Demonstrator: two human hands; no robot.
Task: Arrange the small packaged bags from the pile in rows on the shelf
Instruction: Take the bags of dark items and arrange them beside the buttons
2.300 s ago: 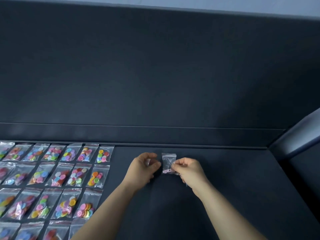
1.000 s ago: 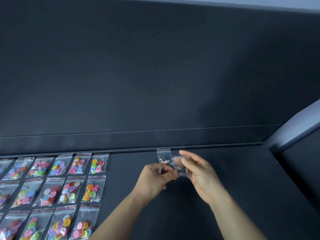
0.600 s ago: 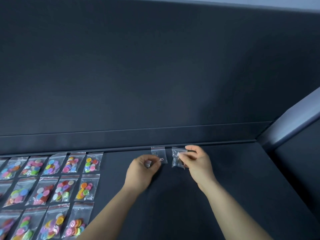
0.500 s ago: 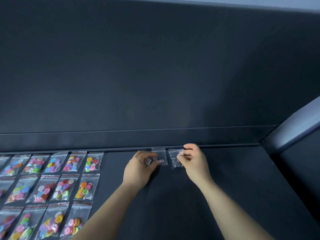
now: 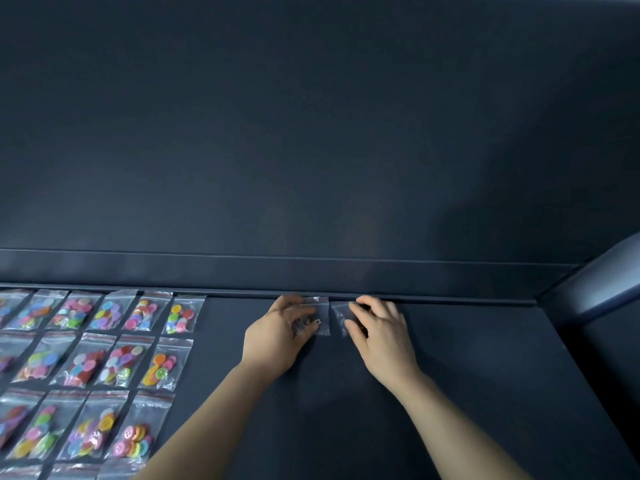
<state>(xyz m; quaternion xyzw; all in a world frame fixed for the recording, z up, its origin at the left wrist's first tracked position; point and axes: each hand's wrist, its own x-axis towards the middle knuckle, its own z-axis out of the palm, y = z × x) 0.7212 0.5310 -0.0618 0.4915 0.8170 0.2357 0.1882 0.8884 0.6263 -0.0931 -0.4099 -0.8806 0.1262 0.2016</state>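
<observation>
Left hand (image 5: pixel 277 336): thumb and forefinger curled on the left edge of the left bag (image 5: pixel 322 315), pinching it. There may be another clear bag under the palm, can't tell. Right hand (image 5: pixel 382 336): fingers curled over the right bag (image 5: pixel 340 313) with the thumb at its near edge, gripping it against the shelf (image 5: pixel 467 375). Most of that bag is hidden under the fingers.

Key relation: the 2 clear bags sit between the hands, side by side and just apart. Each hand is on its own bag, so neither needs to reach across. Long axes run front-to-back, seal ends toward the back lip (image 5: pixel 450 296), which they touch or nearly touch. The left bag reads square to the lip. The right one looks slightly skewed, top leaning left.

Pose: both forearms come in from the bottom edge and converge, wrists low, palms down.

Outward: the button bags (image 5: pixel 124 360) lie in rows at the left. The end of the top row (image 5: pixel 181 315) is well apart from the left hand, against the same lip. My read: these 2 start a separate group on that line. Next is release and flatten, and the risk is light film shifting as the fingers lift. Angled post (image 5: pixel 602 282) at far right, not in the way.
</observation>
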